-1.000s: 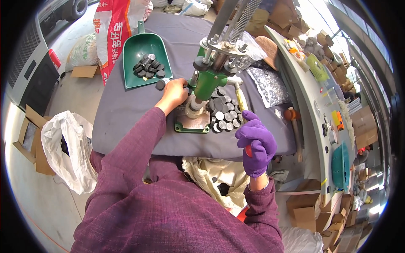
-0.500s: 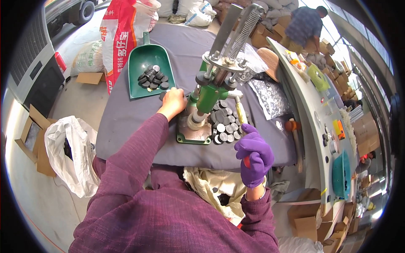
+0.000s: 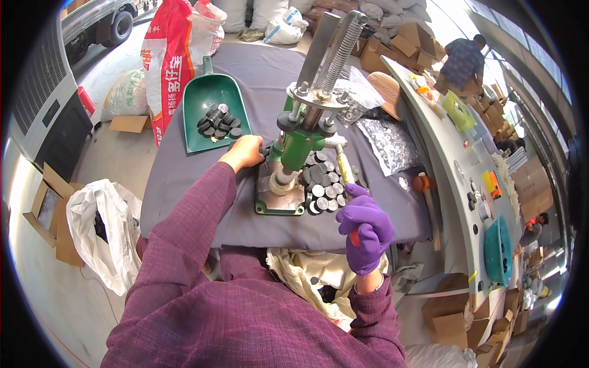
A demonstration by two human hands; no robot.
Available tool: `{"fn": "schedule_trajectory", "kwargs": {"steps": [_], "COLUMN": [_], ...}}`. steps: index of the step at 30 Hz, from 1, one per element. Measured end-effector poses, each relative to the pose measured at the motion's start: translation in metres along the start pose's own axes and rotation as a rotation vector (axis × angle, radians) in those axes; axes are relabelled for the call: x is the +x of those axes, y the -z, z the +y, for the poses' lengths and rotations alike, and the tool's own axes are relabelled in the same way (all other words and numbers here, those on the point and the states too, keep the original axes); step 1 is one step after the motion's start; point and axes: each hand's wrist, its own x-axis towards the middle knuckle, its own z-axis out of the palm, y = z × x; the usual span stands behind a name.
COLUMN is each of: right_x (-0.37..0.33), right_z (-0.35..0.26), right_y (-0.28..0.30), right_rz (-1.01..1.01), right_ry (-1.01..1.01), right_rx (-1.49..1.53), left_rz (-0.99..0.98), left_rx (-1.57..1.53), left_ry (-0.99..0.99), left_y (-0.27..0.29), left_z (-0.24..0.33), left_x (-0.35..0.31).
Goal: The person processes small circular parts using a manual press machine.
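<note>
1. A green hand press (image 3: 299,147) stood near the middle of the worktop (image 3: 184,184), which was draped in a grey cloth. Its flat green base lay toward the near edge, and a coiled spring and a metal bar rose from its head, tilted toward the far edge.
2. The left hand (image 3: 245,151), bare, was curled against the left side of the press with its fingers pressed together near the die; whether it pinched a piece could not be told.
3. The right hand (image 3: 363,227), in a purple glove, was closed around the red grip of the press lever (image 3: 345,173), close to the near edge of the worktop and on the press's right.
4. A heap of small round dark caps (image 3: 322,184), some showing pale insides, lay touching the right side of the press base, between it and the lever.
5. A green scoop (image 3: 205,101) holding more dark caps sat toward the far left corner, well apart from the press.
6. A clear bag of small metal parts (image 3: 389,142) lay toward the right edge, beyond the lever.
7. A mallet with an orange head (image 3: 423,187) rested at the right edge.
8. A red and white sack (image 3: 169,52) stood off the far left corner.
</note>
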Motion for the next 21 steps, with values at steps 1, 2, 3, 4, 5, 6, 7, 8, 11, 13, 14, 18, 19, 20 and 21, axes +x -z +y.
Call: {"fn": "schedule_trajectory", "kwargs": {"steps": [1, 2, 3, 4, 5, 6, 7, 8, 11, 13, 14, 18, 19, 20, 21], "right_x": [0.0, 0.0, 0.0, 0.0, 0.0, 0.0, 0.0, 0.001, 0.0, -0.001, 0.0, -0.002, -0.001, -0.001, -0.001], "right_z": [0.0, -0.001, -0.001, -0.002, -0.002, -0.003, -0.003, -0.002, 0.0, -0.002, -0.002, 0.001, 0.001, 0.0, -0.001], "right_y": [0.0, 0.0, 0.001, 0.001, 0.002, 0.002, 0.003, 0.002, 0.004, 0.007, 0.007, 0.004, 0.005, 0.005, 0.005], "right_rz": [-0.001, 0.004, -0.003, -0.011, -0.004, -0.015, -0.027, -0.017, -0.022, -0.02, -0.028, -0.024, -0.019, -0.026, -0.033], "right_ry": [-0.005, -0.004, -0.011, -0.018, -0.016, -0.031, -0.045, -0.043, -0.043, -0.051, -0.05, -0.062, -0.057, -0.062, -0.067], "right_rx": [0.007, 0.003, -0.006, -0.014, -0.019, -0.016, -0.011, -0.015, 0.024, 0.029, 0.039, 0.086, 0.082, 0.099, 0.116], "left_rz": [0.038, 0.075, 0.074, 0.112, 0.15, 0.147, 0.201, 0.253, 0.097, -0.007, -0.007, -0.285, -0.26, -0.239, -0.237], "left_rx": [0.001, 0.001, 0.003, -0.002, -0.008, -0.006, -0.133, -0.258, -0.369, -0.46, -0.457, -0.695, -0.776, -0.858, -0.852], "left_ry": [0.012, 0.02, 0.014, 0.011, 0.005, -0.003, 0.015, 0.031, -0.002, -0.055, -0.056, 0.181, 0.135, 0.09, 0.046], "left_y": [-0.002, -0.004, -0.006, -0.007, -0.007, -0.006, -0.004, 0.002, 0.027, 0.028, 0.028, 0.023, 0.02, 0.018, 0.015], "left_z": [-0.001, -0.001, -0.001, -0.003, -0.001, -0.001, -0.002, 0.001, 0.045, 0.063, 0.064, 0.064, 0.064, 0.065, 0.065], "left_x": [-0.001, -0.001, -0.002, -0.004, -0.006, -0.008, -0.011, -0.016, -0.03, -0.031, -0.027, -0.008, -0.008, -0.01, -0.009]}}
